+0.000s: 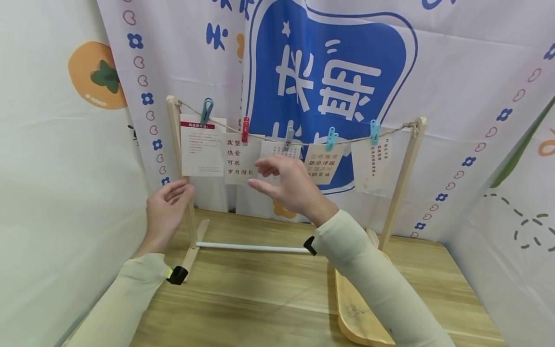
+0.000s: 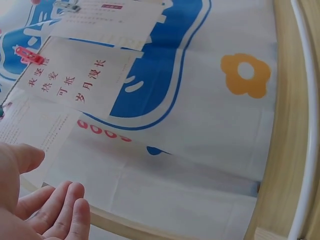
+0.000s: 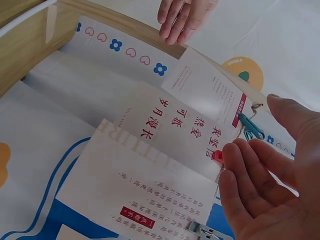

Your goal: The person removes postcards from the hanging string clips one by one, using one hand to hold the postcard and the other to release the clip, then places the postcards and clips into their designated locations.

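Note:
Several printed cards hang from a twine line (image 1: 396,129) strung across a wooden frame. My left hand (image 1: 166,209) is beside the left post, just under the leftmost card (image 1: 201,152), its fingers loosely bent and holding nothing. A dark teal clothespin (image 1: 206,111) clips that card, and a red clothespin (image 1: 245,129) clips the card with large red characters (image 2: 75,75). In front of the middle card (image 3: 135,185), which a grey clothespin (image 1: 289,139) holds up, my right hand (image 1: 290,185) hovers with thumb and fingers apart and nothing between them. It partly hides this card in the head view.
Light blue clothespins hold two cards (image 1: 321,164) on the right. The frame has a right post (image 1: 402,185) and a white lower bar (image 1: 256,247). A yellow wooden tray (image 1: 362,315) lies beneath my right forearm. Printed cloth (image 1: 182,58) hangs behind the frame.

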`<action>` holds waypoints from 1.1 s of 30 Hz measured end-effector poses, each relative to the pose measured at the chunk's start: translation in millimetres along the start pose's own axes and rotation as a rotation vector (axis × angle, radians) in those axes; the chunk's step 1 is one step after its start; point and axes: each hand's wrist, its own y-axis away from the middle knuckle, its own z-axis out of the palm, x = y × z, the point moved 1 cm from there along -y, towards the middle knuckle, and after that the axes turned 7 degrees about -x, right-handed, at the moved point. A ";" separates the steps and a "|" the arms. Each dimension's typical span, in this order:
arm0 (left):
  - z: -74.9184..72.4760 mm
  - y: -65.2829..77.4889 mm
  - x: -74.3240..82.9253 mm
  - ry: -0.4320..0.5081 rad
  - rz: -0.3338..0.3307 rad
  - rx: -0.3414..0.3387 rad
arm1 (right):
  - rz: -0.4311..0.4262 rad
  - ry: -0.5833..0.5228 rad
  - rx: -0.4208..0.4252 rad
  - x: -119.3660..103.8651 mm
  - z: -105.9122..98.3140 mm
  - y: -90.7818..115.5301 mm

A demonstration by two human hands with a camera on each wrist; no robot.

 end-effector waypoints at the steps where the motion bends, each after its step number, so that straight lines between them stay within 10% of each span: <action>1: 0.3 -1.0 0.4 0.015 -0.004 0.003 | 0.005 0.001 -0.001 -1.1 -0.6 -1.8; 9: 0.7 -6.0 3.7 0.162 -0.018 0.027 | 0.019 0.005 -0.038 -8.3 -2.8 -13.7; 23: -2.1 -11.2 13.7 0.756 -0.045 0.167 | 0.036 0.020 -0.007 -22.6 -11.9 -42.0; 33: -8.8 -12.8 16.8 0.822 -0.006 0.198 | 0.060 -0.012 -0.014 -34.3 -21.8 -69.7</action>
